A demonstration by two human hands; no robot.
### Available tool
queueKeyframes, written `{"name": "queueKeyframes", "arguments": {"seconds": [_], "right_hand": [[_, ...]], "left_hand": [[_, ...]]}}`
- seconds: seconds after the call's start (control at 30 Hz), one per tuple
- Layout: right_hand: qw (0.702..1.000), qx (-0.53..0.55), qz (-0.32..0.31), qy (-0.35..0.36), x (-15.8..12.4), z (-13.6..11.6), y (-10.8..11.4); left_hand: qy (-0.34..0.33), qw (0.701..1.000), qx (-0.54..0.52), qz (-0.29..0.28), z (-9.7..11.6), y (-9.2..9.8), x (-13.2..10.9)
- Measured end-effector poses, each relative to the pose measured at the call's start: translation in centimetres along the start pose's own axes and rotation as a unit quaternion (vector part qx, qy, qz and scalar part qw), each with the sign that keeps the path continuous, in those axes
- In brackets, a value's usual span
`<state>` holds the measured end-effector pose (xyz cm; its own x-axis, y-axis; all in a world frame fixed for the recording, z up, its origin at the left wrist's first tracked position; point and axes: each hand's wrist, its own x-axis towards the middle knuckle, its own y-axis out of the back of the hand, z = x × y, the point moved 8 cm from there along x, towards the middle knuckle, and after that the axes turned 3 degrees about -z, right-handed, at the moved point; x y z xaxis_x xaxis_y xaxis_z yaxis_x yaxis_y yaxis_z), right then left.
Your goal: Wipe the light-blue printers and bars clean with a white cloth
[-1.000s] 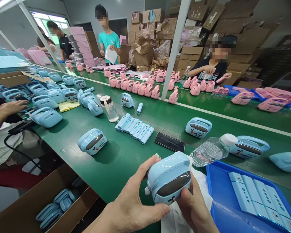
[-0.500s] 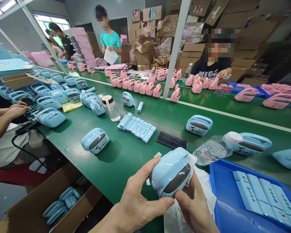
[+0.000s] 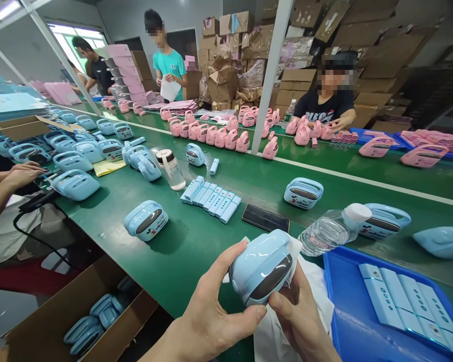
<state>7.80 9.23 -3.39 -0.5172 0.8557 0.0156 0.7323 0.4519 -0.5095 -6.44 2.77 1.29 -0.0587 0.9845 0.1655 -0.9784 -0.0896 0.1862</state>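
A glossy light blue plastic housing [image 3: 262,269] with a dark oval panel is held between my two hands above the green table's near edge. My left hand [image 3: 215,301] grips its left side, fingers over the top and thumb at the lower front. On the right, my right hand [image 3: 302,306] closes round the housing, thumb at the lower corner. A white cloth [image 3: 295,249] lies between the fingers of that hand and the housing. More white cloth [image 3: 274,334] spreads beneath my hands. A similar blue housing [image 3: 146,220] with a printed cartoon figure stands to the left.
Beyond my hands lie a black phone [image 3: 266,218], a row of light blue strips [image 3: 211,198] and a water bottle [image 3: 328,234]. A blue tray [image 3: 347,306] with more strips is at right. A carton [image 3: 136,317] of housings stands lower left; a co-worker's hand [image 3: 24,173] works at far left.
The view has shifted slightly. The housing stays in both hands, turned a little, its dark panel still facing right. My hands keep nearly the same grip.
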Motion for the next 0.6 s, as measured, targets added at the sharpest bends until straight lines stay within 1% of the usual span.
{"name": "queueKeyframes", "arguments": {"seconds": [0.1, 0.17, 0.2, 0.27, 0.3, 0.33, 0.37, 0.4, 0.43, 0.47, 0.5, 0.53, 0.57, 0.6], "right_hand": [[1.0, 0.0, 0.009, 0.004, -0.2, 0.2, 0.0], [1.0, -0.003, 0.012, 0.01, -0.4, 0.4, 0.2], [1.0, -0.004, 0.026, 0.008, -0.6, 0.6, 0.5], [0.995, -0.051, 0.087, 0.002, -1.2, 1.2, 1.6], [0.986, -0.108, 0.126, 0.012, -1.7, 1.2, 2.1], [0.971, -0.183, 0.15, 0.039, -2.2, 0.9, 2.3], [0.946, -0.274, 0.148, 0.09, -2.6, 0.2, 1.7], [0.907, -0.371, 0.11, 0.164, -3.0, -0.6, 0.2], [0.855, -0.456, 0.044, 0.244, -3.4, -1.2, -1.8], [0.796, -0.517, -0.027, 0.313, -3.9, -1.3, -3.8], [0.74, -0.556, -0.092, 0.366, -4.3, -1.2, -5.3], [0.697, -0.577, -0.138, 0.403, -4.6, -1.1, -6.2], [0.679, -0.582, -0.155, 0.42, -4.5, -1.3, -6.4], [0.69, -0.571, -0.147, 0.421, -4.2, -1.7, -6.0]], "left_hand": [[0.005, 1.0, 0.007, 0.002, -0.5, 0.0, -0.2], [0.003, 1.0, 0.012, 0.024, -1.1, 0.0, -0.4], [0.0, 0.999, 0.01, 0.041, -1.3, 0.0, -0.5], [0.001, 0.997, -0.003, 0.083, -1.8, 0.0, -0.7], [0.005, 0.994, -0.008, 0.107, -2.0, 0.2, -0.7], [0.01, 0.991, -0.011, 0.132, -2.1, 0.4, -0.8], [0.016, 0.988, -0.02, 0.15, -2.1, 0.5, -0.7], [0.025, 0.985, -0.035, 0.165, -2.2, 0.7, -0.7], [0.042, 0.981, -0.059, 0.178, -2.3, 0.9, -0.6], [0.069, 0.975, -0.091, 0.191, -2.7, 1.2, -0.5], [0.099, 0.966, -0.124, 0.202, -3.1, 1.3, -0.5], [0.127, 0.958, -0.15, 0.21, -3.5, 1.4, -0.5], [0.143, 0.951, -0.169, 0.218, -3.7, 1.5, -0.5], [0.144, 0.946, -0.184, 0.224, -3.7, 1.5, -0.4]]}}
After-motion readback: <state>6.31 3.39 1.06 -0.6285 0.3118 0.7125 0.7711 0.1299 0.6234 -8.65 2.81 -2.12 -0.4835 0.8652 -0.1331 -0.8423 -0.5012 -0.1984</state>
